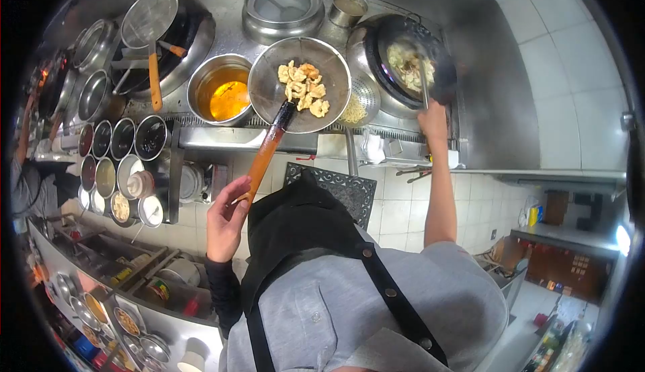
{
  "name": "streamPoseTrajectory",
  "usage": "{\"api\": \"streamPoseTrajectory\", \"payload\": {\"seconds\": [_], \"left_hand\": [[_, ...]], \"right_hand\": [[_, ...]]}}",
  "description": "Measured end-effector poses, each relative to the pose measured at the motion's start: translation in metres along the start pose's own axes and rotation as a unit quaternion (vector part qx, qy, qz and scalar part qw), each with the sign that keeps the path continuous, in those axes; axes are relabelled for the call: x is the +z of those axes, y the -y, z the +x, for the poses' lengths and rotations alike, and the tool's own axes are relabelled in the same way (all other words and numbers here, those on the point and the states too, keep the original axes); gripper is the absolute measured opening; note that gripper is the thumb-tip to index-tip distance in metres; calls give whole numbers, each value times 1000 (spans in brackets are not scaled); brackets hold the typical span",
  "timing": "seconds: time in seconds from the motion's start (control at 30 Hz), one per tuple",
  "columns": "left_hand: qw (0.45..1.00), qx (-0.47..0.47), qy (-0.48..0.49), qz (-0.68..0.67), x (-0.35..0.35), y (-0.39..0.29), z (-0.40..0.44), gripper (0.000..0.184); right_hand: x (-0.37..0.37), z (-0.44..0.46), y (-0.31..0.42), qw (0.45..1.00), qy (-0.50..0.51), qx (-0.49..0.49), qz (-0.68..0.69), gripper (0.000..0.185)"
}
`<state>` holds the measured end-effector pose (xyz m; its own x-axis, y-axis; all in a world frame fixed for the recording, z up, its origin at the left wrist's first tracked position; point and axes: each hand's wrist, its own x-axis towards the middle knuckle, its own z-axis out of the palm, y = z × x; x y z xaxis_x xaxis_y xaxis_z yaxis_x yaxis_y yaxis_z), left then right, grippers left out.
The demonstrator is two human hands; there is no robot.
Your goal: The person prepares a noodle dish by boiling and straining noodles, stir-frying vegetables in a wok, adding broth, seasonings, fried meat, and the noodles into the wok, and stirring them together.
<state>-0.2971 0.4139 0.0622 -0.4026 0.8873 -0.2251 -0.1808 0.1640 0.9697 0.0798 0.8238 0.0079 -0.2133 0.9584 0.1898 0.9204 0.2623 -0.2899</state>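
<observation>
My left hand is closed round the end of the wooden handle of a wide mesh strainer. Several golden fried pieces lie in the strainer's bowl, which is level beside a pot of orange oil. At the right, my right hand grips a long metal utensil. That utensil reaches into a dark wok holding pale chopped food; its far end is hidden or blurred there.
A perforated ladle with yellow bits lies between strainer and wok. Behind stand a lidless steel pot with a ladle and a small pot. At left are another strainer and sauce containers. A person's grey clothing shows at far left.
</observation>
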Motion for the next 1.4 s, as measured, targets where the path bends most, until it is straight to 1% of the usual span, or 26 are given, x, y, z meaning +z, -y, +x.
{"api": "streamPoseTrajectory", "payload": {"seconds": [0.07,0.1,0.13,0.17,0.2,0.27,0.33,0.37,0.43,0.47,0.5,0.57,0.63,0.7,0.73,0.77,0.83,0.87,0.9,1.0,1.07,1.1,1.13,1.23,1.33,1.4], "left_hand": [[1000,7,-24,1,-8,1,-1,42],[999,25,-45,2,-20,11,0,44],[993,52,-107,-1,-28,24,3,45],[981,78,-178,4,-40,39,3,45],[965,97,-244,17,-55,54,6,44],[916,122,-377,54,-92,83,10,47],[857,123,-497,61,-122,109,11,58],[830,124,-542,47,-134,120,14,66],[779,126,-605,103,-161,140,16,81],[768,131,-616,116,-173,148,19,88],[762,136,-621,123,-182,150,23,96],[754,123,-628,149,-199,155,39,102],[736,141,-640,168,-211,158,51,105],[712,137,-653,217,-219,170,65,105],[719,144,-649,200,-224,176,71,104],[713,145,-657,199,-226,183,76,103],[729,147,-654,139,-226,185,81,96],[725,148,-657,144,-224,183,81,94],[730,154,-650,143,-227,186,81,96],[711,188,-653,179,-231,182,81,103],[686,212,-662,217,-233,177,82,106],[690,212,-659,214,-234,177,84,107],[693,212,-656,212,-237,176,85,108],[701,210,-650,203,-245,182,89,106],[706,218,-643,200,-249,188,91,101],[708,227,-640,195,-252,190,93,95]], "right_hand": [[26,-12,0,991,-123,-15,-48,10],[31,-12,10,972,-80,59,212,12],[39,-11,24,879,-17,134,456,14],[48,-15,47,716,65,210,663,16],[38,-27,72,632,129,206,735,18],[13,-51,129,380,263,160,872,22],[2,-75,191,169,378,113,903,28],[-4,-94,225,134,426,96,890,33],[-14,-126,285,276,436,162,841,37],[-15,-138,307,348,427,190,812,40],[-2,-145,324,400,449,136,788,49],[14,-151,364,507,502,74,696,51],[28,-164,396,586,537,7,607,49],[44,-178,421,638,528,-56,558,44],[55,-185,430,669,515,-89,529,44],[56,-192,439,702,504,-129,487,44],[78,-204,451,729,493,-165,445,47],[83,-210,457,763,484,-178,390,46],[88,-215,464,791,473,-193,335,46],[89,-230,484,828,440,-212,276,48],[94,-232,492,829,448,-219,255,46],[95,-234,495,829,452,-222,245,45],[93,-236,498,842,442,-208,229,36],[103,-232,497,828,465,-190,252,15],[107,-231,498,827,475,-167,252,14],[105,-228,501,813,498,-159,256,13]]}}
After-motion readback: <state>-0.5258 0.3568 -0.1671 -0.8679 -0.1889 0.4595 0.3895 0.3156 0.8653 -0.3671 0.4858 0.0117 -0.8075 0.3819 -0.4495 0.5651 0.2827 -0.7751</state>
